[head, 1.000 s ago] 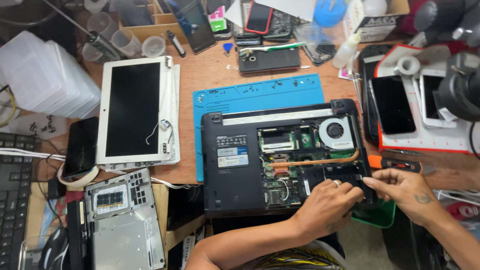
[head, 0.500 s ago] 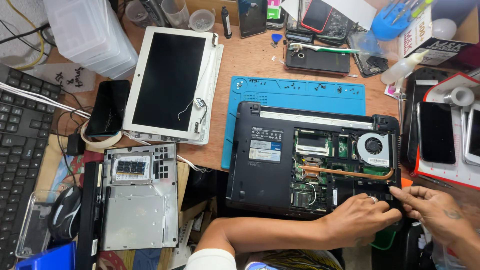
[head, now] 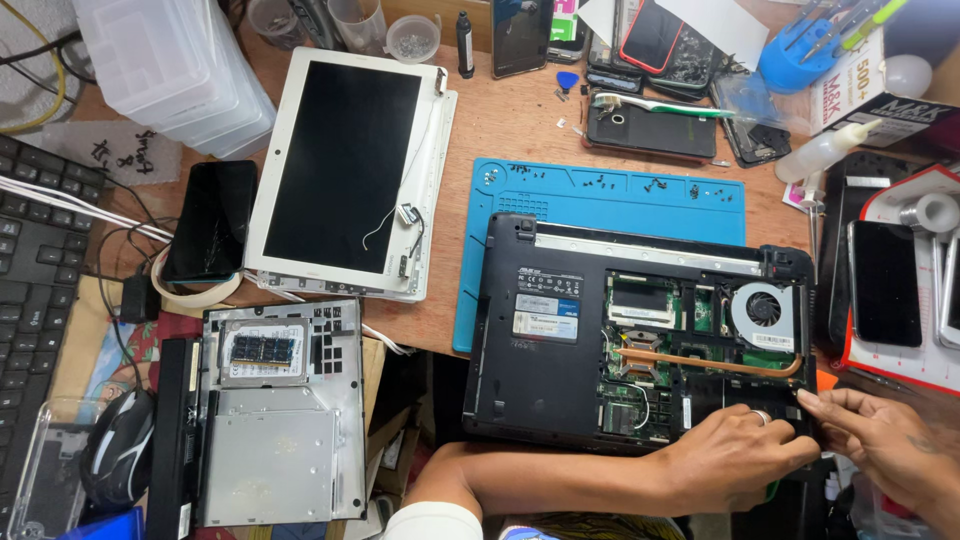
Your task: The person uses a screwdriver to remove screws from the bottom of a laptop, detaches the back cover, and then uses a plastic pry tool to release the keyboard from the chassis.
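Framing has shifted left since the earlier views, while both hands stayed at the opened laptop's (head: 640,335) near right corner. Left hand (head: 735,462) lies flat on it, gripping nothing; right hand (head: 885,445) pinches the edge. A detached screen (head: 345,170) lies far left on the cluttered wooden surface (head: 510,115)

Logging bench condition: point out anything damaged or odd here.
The dark phone left of the white screen panel has a cracked glass face. Small loose screws lie scattered on the blue mat. Both hands, left hand and right hand, rest at the opened laptop.
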